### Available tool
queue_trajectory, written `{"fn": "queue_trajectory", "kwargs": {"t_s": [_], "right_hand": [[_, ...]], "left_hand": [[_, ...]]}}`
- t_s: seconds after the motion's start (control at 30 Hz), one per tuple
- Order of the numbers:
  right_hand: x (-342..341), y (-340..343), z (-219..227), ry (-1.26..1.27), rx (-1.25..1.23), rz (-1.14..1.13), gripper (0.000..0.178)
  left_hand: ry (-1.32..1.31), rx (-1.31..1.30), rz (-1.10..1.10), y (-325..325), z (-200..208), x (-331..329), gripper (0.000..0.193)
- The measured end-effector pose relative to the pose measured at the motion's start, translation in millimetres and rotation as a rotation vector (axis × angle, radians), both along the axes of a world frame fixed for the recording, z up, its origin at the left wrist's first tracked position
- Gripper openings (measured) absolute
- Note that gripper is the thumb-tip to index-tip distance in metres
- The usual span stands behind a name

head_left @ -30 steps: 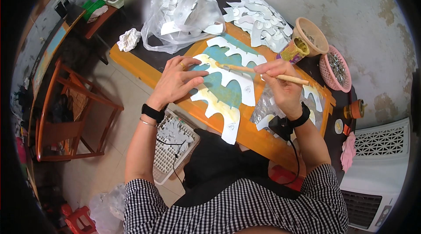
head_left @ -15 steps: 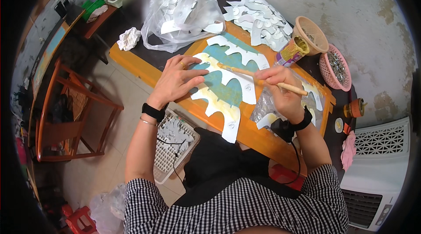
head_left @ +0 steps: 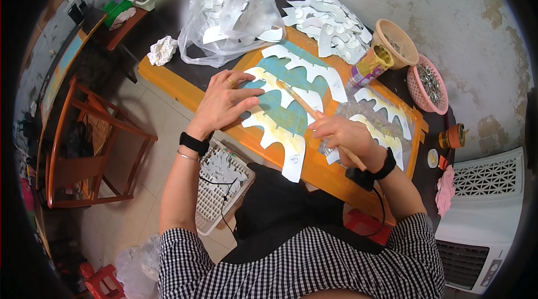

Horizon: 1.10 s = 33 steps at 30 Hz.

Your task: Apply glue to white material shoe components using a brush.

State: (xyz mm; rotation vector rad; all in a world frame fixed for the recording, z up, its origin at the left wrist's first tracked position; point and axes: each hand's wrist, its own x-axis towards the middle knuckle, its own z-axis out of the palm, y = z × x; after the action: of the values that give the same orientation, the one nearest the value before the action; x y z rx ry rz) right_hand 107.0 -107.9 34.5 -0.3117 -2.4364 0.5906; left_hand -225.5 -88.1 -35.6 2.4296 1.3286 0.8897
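My left hand (head_left: 224, 98) lies with fingers spread over the left end of a scalloped white cut-out piece (head_left: 315, 99), pressing it to the blue-green work surface (head_left: 280, 110). A long wooden-handled brush (head_left: 305, 105) is gripped in my right hand (head_left: 348, 138). Its tip touches or nearly touches that same piece, which has pale yellow smears. Nearer to me lies a second scalloped piece (head_left: 293, 156), yellowed along its upper part. A third piece (head_left: 335, 83) sits farther back and looks mostly white. To the right, more yellow-smeared pieces (head_left: 385, 110) rest on clear plastic.
A smeared open can (head_left: 372, 65) stands behind my right hand, beside a peach basket (head_left: 396, 43) and a pink basket (head_left: 428, 87) of metal bits. Behind are a plastic bag (head_left: 232, 24) and a pile of white pieces (head_left: 330, 27). An air cooler (head_left: 486, 178) stands at right.
My right hand has moved toward me and slightly left, and the brush handle now slants more steeply. Pieces on the plastic at right are more exposed. My left hand has hardly moved.
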Motion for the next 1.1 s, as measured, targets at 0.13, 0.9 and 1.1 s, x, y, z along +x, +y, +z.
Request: {"fn": "queue_trajectory", "kwargs": {"t_s": [0.13,0.9,1.1], "right_hand": [[-2.2,3.3,-0.5,-0.043,0.020,0.013,0.012],[0.0,1.1,8.8,0.000,0.000,0.015,0.024],[7.4,-12.5,20.0,-0.032,-0.088,0.044,0.015]], "left_hand": [[-0.004,0.032,0.008,0.2,-1.1,-1.2,0.037],[-0.020,0.011,0.005,-0.3,-0.9,-0.1,0.035],[-0.004,0.026,0.003,1.3,0.3,0.6,0.034]]}}
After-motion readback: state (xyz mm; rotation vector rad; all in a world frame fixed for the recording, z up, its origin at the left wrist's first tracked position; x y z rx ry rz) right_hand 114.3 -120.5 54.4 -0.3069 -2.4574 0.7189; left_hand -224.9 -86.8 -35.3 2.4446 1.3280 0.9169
